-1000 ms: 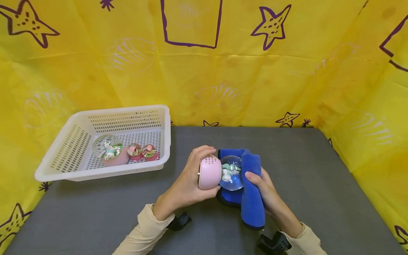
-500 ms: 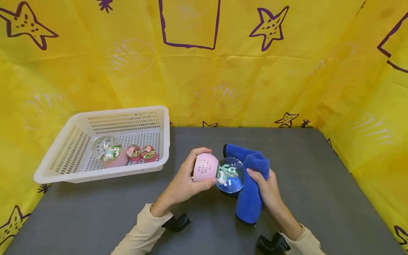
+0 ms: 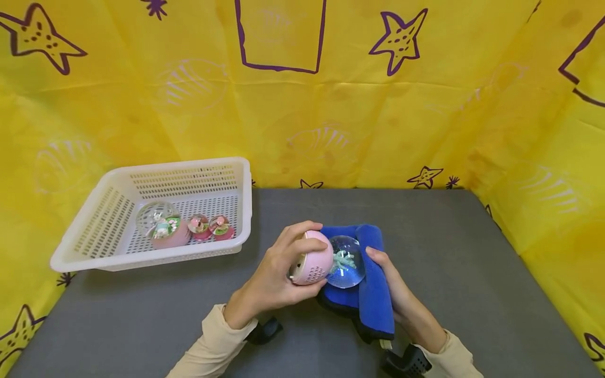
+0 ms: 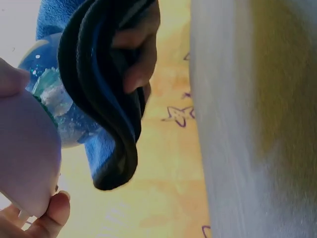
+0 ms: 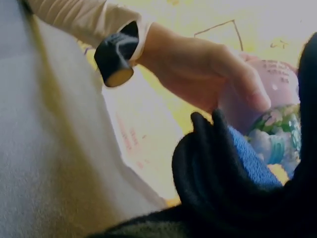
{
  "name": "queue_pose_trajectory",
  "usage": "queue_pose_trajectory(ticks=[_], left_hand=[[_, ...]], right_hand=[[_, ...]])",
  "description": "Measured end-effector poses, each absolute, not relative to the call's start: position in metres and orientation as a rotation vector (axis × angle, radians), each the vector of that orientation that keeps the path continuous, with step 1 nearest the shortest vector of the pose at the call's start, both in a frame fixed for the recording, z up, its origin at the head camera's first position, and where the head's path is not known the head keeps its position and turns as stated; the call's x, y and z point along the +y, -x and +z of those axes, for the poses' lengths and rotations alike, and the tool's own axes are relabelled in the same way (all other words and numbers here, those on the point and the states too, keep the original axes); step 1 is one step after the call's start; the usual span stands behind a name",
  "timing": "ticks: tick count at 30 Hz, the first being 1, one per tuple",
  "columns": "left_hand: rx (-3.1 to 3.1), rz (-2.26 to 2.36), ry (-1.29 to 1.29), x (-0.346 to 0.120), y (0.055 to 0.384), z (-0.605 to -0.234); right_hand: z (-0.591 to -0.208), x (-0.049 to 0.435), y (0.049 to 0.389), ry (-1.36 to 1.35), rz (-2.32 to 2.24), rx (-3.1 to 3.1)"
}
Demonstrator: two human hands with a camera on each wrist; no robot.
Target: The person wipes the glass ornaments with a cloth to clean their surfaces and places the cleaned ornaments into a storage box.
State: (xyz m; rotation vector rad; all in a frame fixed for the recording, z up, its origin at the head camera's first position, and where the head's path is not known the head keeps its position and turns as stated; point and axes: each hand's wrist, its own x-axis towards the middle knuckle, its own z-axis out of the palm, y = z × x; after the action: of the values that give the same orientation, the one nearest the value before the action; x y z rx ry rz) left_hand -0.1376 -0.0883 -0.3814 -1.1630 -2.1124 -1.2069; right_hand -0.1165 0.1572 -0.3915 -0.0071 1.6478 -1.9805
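A snow globe (image 3: 347,273) with a pink base lies tilted on its side between my hands, its clear dome to the right. Teal and white shapes show inside the dome. My left hand (image 3: 276,268) grips the pink base, fingers over the top and thumb below. A blue cloth (image 3: 376,299) with black edging wraps round the dome's far side. My right hand (image 3: 399,289) holds the folded cloth against the glass, thumb on top. In the left wrist view, the right hand's fingers (image 4: 141,69) curl behind the cloth. The right wrist view shows the left hand (image 5: 218,69) on the base.
A white plastic basket (image 3: 151,256) stands at the left on the grey table (image 3: 425,226). In it lie a larger pink-based snow globe (image 3: 174,234) and two small ones (image 3: 199,227). A yellow patterned sheet (image 3: 350,105) hangs behind and at the sides.
The left hand has turned the snow globe, so the lettering on its base gave way to a patch of small holes. The cloth shifted off the dome's side, then back behind it.
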Motion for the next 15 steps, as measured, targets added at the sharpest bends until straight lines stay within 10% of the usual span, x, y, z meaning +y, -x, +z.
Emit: queue_pose_trajectory(ticks=[15], left_hand=[[-2.478,-1.425,0.689,-0.087,0.134,-0.378]], right_hand=[[-0.393,0.144,0.118,-0.071,-2.227,1.846]])
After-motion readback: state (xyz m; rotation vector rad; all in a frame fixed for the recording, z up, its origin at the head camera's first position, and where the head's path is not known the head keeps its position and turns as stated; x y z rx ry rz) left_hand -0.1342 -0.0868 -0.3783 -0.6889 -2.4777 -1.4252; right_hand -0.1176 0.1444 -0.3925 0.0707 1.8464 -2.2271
